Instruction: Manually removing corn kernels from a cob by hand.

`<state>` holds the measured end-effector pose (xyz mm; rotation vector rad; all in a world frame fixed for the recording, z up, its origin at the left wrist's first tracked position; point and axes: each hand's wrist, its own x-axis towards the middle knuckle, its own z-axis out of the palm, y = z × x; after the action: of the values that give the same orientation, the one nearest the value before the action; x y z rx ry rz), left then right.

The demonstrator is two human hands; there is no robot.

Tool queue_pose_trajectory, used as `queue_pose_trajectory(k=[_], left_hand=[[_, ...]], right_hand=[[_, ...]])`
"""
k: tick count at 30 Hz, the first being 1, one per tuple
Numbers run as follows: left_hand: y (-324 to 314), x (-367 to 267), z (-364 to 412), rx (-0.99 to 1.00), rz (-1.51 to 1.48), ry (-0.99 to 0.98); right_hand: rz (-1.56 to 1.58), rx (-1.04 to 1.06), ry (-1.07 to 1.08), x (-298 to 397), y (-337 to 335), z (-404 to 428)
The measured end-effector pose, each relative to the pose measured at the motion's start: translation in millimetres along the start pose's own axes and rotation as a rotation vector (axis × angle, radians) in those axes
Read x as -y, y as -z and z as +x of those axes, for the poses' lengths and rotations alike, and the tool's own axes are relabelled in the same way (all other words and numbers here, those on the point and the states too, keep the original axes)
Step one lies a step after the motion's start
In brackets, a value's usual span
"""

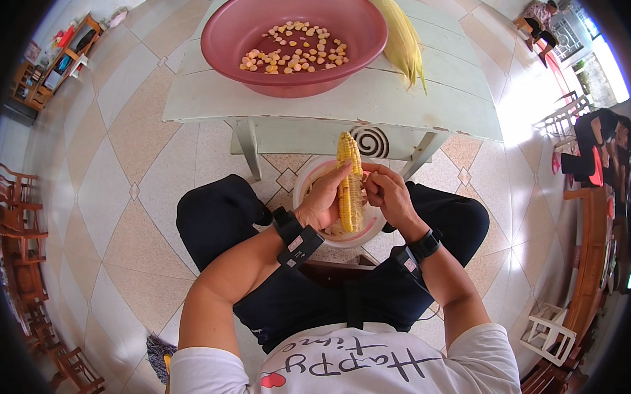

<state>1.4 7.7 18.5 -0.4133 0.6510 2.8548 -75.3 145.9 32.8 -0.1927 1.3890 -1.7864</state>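
Observation:
My left hand [323,200] grips a partly shelled yellow corn cob [349,182], thumb across its front, the cob standing nearly upright in view. Kernels sit in rows on its left and upper parts; the right side is stripped pale. Against that right edge, my right hand [391,194] curls its fingers, the index finger reaching partly behind the cob. Some of its fingertips are hidden. Beneath both hands is a whitish round tub [301,183] with pale scraps inside, between my knees. Beyond, a dark pink plastic basin [293,84] holds loose corn kernels [302,56].
The basin stands on a pale green wooden table [204,96] with a chipped front edge. An ear of corn in its husk [399,36] lies right of it. Two people [540,22] sit at the right. Wooden chairs [20,213] line the left; a white stool [549,333] stands at lower right.

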Motion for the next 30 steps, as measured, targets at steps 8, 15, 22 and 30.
queue_pose_trajectory(k=[8, 15, 22, 30], left_hand=[[-3.5, 1.3, 1.2, -0.068, -0.01, -0.001], [-1.9, 1.4, -0.5, -0.07, -0.003, -0.035], [7.1, 7.9, 6.7, -0.019, 0.063, -0.162], [4.0, 7.2, 4.0, -0.047, 0.082, -0.191]], right_hand=[[0.171, -0.004, -0.041, -3.6, 10.8, 4.3], [-0.134, -0.004, 0.046, -1.3, -2.9, -1.7], [-0.341, -0.129, 0.166, -3.5, -9.2, -2.5], [-0.389, -0.136, 0.279, -9.2, -6.6, -0.9]])
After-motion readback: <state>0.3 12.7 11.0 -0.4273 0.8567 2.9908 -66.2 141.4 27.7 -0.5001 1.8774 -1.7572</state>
